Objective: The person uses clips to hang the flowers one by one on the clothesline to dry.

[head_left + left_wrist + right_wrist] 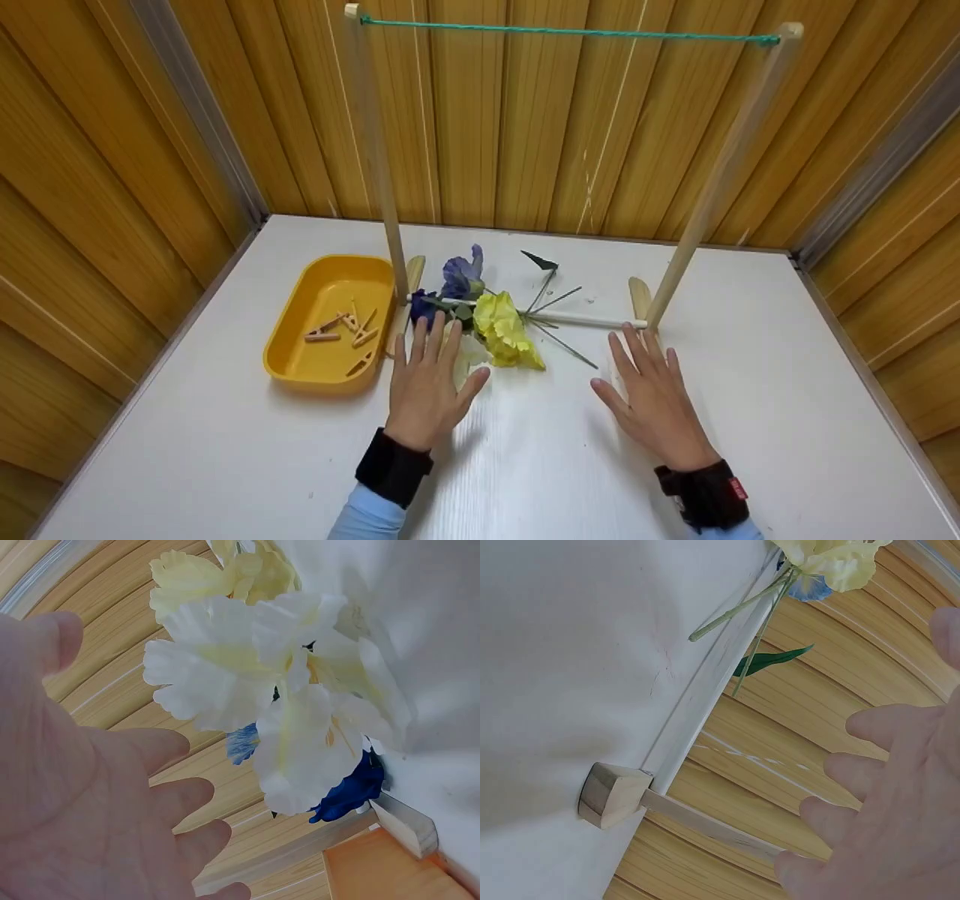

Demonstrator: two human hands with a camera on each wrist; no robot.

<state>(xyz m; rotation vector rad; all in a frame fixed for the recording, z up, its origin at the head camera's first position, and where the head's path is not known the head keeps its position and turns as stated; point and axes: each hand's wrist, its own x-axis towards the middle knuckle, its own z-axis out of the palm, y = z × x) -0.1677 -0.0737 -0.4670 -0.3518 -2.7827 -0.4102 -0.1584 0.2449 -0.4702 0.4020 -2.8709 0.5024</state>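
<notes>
My left hand (426,390) hovers with fingers spread just in front of a bunch of artificial flowers, holding nothing. A white flower (277,682) faces that palm in the left wrist view; in the head view the hand partly hides it. Beside it lie a yellow flower (506,330), a light blue-purple flower (461,276) and a dark blue flower (424,306), their green stems (566,349) fanning rightward across a white crossbar (585,319). My right hand (660,405), also spread and bare, is near the right foot of the wooden frame (615,795).
A yellow tray (289,352) with several small wooden clothespins (322,334) stands at the left. Two upright posts (382,172) rise from the white table (525,465), a green string (570,31) tied between their tops. Wood-patterned walls (540,135) enclose the table.
</notes>
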